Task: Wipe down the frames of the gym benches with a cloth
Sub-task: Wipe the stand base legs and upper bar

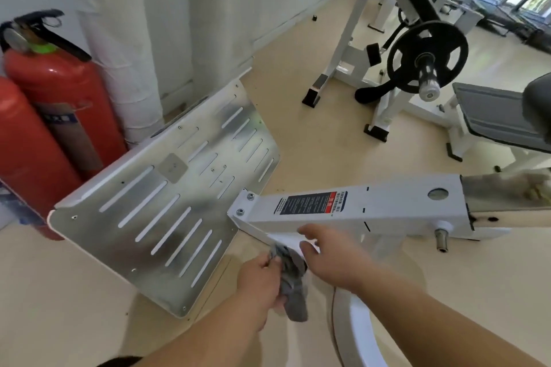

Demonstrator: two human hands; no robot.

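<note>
Pale gym floor is seen all round, with 2 red fire extinguishers against the wall and a slotted metal footplate tilted beside them. A white frame beam is bolted to that plate, and a slanted strut is seen just beneath it. The grey cloth is bunched and gripped in the curled fingers of the left hand, its upper end close to the strut and the rest hanging loose. The right hand is spread, fingers fairly straight, with nothing held; it is reached toward the strut, though whether it is touched cannot be told. The strut appears to be the part now being wiped. For a good result, the cloth is best opened out and folded flat so more fabric is pressed on the metal. Long strokes along the strut are advised, the underside included, with extra care round the 2 bolts. The printed label is better wiped lightly.
</note>
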